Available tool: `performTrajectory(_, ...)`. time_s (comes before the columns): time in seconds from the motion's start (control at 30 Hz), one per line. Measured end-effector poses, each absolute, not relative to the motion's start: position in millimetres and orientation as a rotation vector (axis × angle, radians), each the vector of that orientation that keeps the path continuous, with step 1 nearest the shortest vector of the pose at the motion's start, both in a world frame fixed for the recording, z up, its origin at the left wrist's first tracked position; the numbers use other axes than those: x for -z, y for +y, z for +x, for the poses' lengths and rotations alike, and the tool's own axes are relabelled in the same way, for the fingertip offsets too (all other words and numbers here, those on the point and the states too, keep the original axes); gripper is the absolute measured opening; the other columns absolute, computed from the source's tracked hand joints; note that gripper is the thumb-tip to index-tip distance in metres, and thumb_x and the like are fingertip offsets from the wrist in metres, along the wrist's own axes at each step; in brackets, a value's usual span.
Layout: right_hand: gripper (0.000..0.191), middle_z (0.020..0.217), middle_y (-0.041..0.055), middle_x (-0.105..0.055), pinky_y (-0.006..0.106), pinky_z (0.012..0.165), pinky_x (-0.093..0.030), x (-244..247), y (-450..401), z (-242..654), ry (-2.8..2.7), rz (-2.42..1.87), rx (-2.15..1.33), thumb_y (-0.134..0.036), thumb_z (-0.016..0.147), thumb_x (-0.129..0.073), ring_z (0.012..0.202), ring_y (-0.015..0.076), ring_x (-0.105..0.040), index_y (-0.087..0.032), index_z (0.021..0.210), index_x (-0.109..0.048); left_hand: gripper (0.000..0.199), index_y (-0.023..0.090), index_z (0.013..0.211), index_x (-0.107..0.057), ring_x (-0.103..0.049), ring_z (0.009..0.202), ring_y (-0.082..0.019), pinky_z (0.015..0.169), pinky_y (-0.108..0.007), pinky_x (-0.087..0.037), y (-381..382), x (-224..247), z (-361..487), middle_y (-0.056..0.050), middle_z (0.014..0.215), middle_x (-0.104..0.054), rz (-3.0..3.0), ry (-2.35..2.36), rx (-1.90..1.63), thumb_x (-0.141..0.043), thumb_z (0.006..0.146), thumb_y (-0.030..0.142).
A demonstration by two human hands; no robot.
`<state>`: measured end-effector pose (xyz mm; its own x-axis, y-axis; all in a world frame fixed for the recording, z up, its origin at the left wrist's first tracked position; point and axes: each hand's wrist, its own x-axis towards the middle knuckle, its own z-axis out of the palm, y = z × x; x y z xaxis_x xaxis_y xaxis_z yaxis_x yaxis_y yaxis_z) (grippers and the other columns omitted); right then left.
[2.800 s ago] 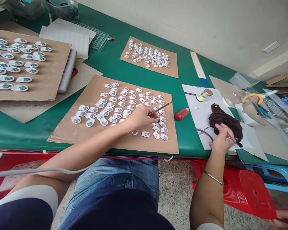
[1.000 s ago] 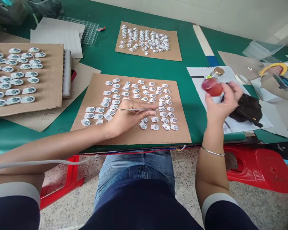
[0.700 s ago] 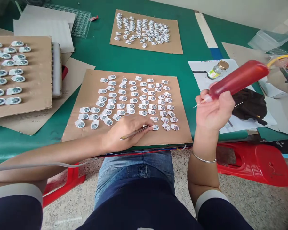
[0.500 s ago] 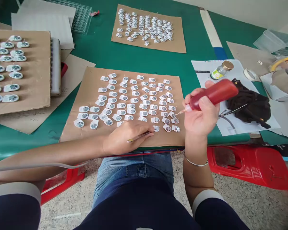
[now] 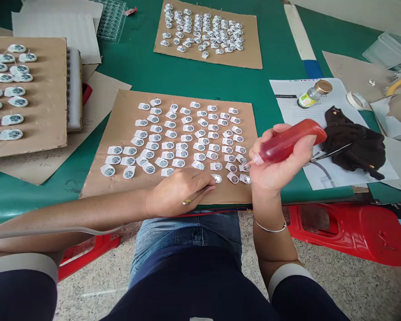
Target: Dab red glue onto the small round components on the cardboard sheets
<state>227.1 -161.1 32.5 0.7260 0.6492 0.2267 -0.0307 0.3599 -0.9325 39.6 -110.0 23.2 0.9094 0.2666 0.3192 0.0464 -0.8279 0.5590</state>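
Note:
My right hand is wrapped round a squeeze bottle of red fluid, tilted with its thin nozzle down and left. The nozzle tip is over the small white oval pieces with dark round emblems, at the lower right of a cardboard sheet; I cannot tell whether it touches one. My left hand rests on the sheet's near edge, its fingers closed on slim metal tweezers. Their tips are mostly hidden by the fingers, close to one white piece.
Another cardboard sheet of similar pieces lies at the back. A raised board with more stands left. On the right are a glass jar, a dark cloth, metal tweezers and a tape roll. Red stools stand below.
My right hand has moved slightly left and down with the bottle, bringing the nozzle over the lower right pieces. My left hand has barely moved. The whole view has shifted slightly.

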Motion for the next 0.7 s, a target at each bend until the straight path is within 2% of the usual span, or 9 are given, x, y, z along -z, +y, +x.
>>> performTrajectory(0.2, 0.035, 0.072, -0.0016, -0.045, 0.023, 0.034, -0.027, -29, -162, 227, -0.709, -1.185, -0.521, -0.055, 0.082, -0.033, 0.041, 0.0058, -0.041, -0.024, 0.081, -0.048, 0.012, 0.012, 0.083, -0.055, -0.059, 0.073, -0.016, 0.068, -0.027, -0.048, -111, -23, 41, -0.008, 0.077, -0.062, 2.636, 0.102, -0.442, -0.044, 0.087, 0.012)
performTrajectory(0.33, 0.032, 0.071, -0.0015, -0.048, 0.024, 0.033, -0.032, -26, -162, 228, -0.783, -1.119, -0.583, -0.055, 0.076, -0.048, 0.044, 0.008, -0.046, -0.023, 0.076, -0.049, 0.013, 0.009, 0.079, -0.054, -0.055, 0.065, -0.016, 0.06, -0.029, -0.047, -115, -24, 43, -0.008, 0.072, -0.059, 2.822, -0.05, -0.532, -0.043, 0.086, 0.009)
performTrajectory(0.43, 0.029, 0.068, -0.002, -0.049, 0.024, 0.032, -0.035, -22, -163, 224, -0.862, -1.102, -0.614, -0.052, 0.077, -0.052, 0.043, 0.0084, -0.049, -0.023, 0.075, -0.053, 0.016, 0.01, 0.076, -0.053, -0.054, 0.063, -0.016, 0.059, -0.029, -0.047, -121, -25, 43, -0.008, 0.069, -0.059, 2.94, -0.104, -0.605, -0.042, 0.087, 0.007)
performTrajectory(0.57, 0.022, 0.066, -0.0022, -0.052, 0.026, 0.036, -0.041, -15, -168, 218, -1.029, -1.209, -0.584, -0.045, 0.077, -0.057, 0.044, 0.0096, -0.052, -0.024, 0.076, -0.055, 0.014, 0.01, 0.072, -0.053, -0.057, 0.063, -0.018, 0.058, -0.031, -0.046, -129, -22, 42, -0.007, 0.065, -0.059, 3.093, -0.208, -0.666, -0.047, 0.084, 0.006)
performTrajectory(0.7, 0.022, 0.065, -0.0004, -0.055, 0.032, 0.046, -0.047, -11, -172, 214, -1.171, -1.341, -0.452, -0.045, 0.076, -0.059, 0.054, 0.0139, -0.057, -0.023, 0.072, -0.056, 0.014, 0.011, 0.071, -0.053, -0.057, 0.061, -0.018, 0.055, -0.031, -0.043, -135, -18, 42, -0.007, 0.065, -0.06, 3.198, -0.276, -0.723, -0.048, 0.083, 0.007)
